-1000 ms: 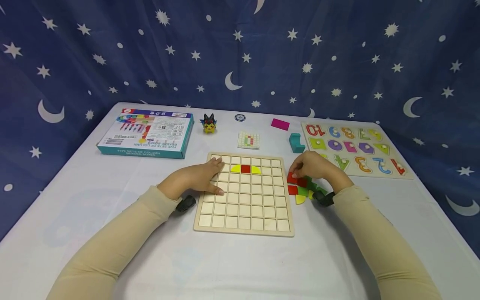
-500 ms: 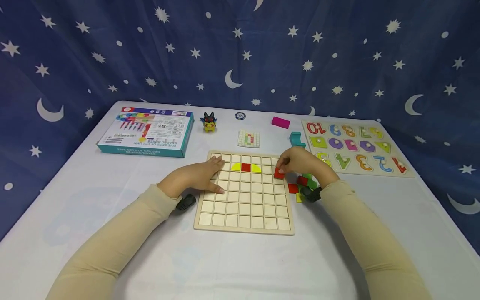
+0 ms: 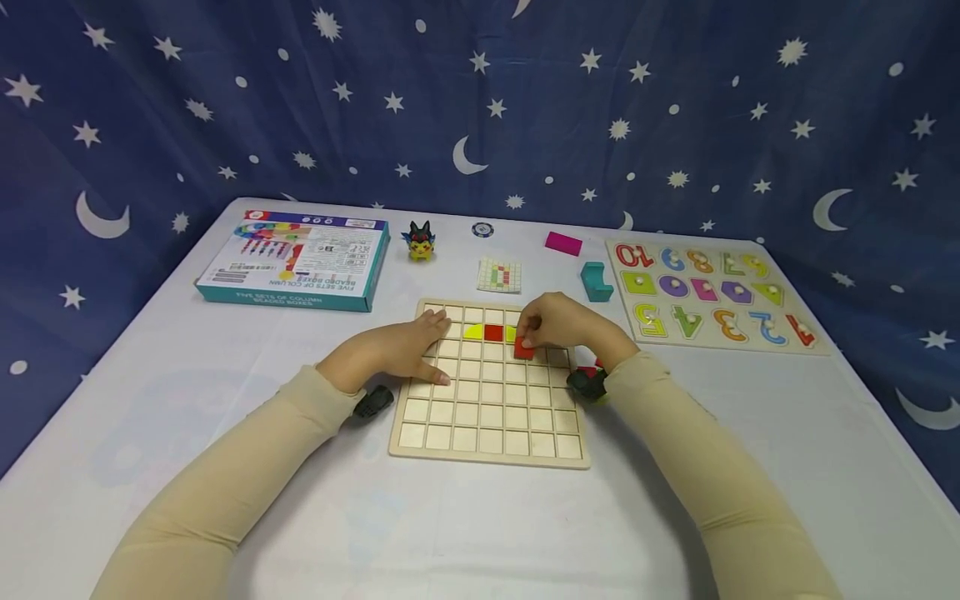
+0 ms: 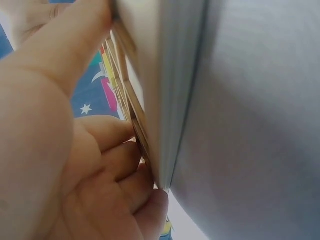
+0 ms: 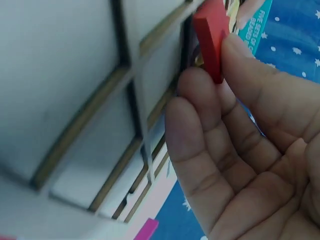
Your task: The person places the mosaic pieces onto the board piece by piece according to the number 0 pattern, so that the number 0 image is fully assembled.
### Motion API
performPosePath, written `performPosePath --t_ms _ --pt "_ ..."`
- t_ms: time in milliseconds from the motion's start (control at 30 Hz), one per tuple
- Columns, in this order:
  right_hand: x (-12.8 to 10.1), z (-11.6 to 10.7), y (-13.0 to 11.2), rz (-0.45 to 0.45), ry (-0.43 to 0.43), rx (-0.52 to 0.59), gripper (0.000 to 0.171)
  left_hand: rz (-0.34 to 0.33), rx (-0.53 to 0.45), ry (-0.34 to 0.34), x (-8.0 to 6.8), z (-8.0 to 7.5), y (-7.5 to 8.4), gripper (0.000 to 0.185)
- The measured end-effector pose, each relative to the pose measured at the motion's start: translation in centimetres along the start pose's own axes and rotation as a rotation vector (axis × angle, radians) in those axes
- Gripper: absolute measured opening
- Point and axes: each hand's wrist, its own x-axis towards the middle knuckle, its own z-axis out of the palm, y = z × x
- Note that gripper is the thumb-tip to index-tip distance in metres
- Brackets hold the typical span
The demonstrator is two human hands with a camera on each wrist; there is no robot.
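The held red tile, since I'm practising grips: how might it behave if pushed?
The red tile is probably stiff: its edges look straight, pinched in the right hand. Small and thin, it's likely light; flat faces suggest sliding over rolling.

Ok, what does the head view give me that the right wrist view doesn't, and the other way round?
Only head: the number puzzle board and the beige sleeves.
Only right wrist: the palm side of the right hand.
Both: the red piece that hand pinches, the gridded board, the magenta block and the teal-edged box.
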Motion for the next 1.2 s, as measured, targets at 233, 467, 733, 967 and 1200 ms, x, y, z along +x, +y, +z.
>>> performPosePath --t_ms 233,467,733,967,1200 --pt "0.6 0.7 -0.9 -0.004 -0.025 -0.029 0.006 0.005 0.003 -0.002 -0.2 -0.1 0.1 0.096" --pt "0.8 1.0 -0.9 0.009 -0.021 -0.044 0.004 -0.001 0.005 -0.004 -0.2 0.0 0.0 0.096" --pt "-0.7 -0.2 0.8 0.031 -0.014 -0.044 0.004 0.000 -0.001 -0.007 -0.1 -0.1 0.0 0.096" --pt "-3.3 -1.3 3.9 0.078 -0.005 -0.010 0.007 0.001 0.005 -0.011 0.0 -0.1 0.0 0.096" --pt "-5.6 -2.0 6.6 0.166 -0.005 -0.022 0.012 -0.002 -0.007 -0.014 0.1 0.1 -0.1 0.097"
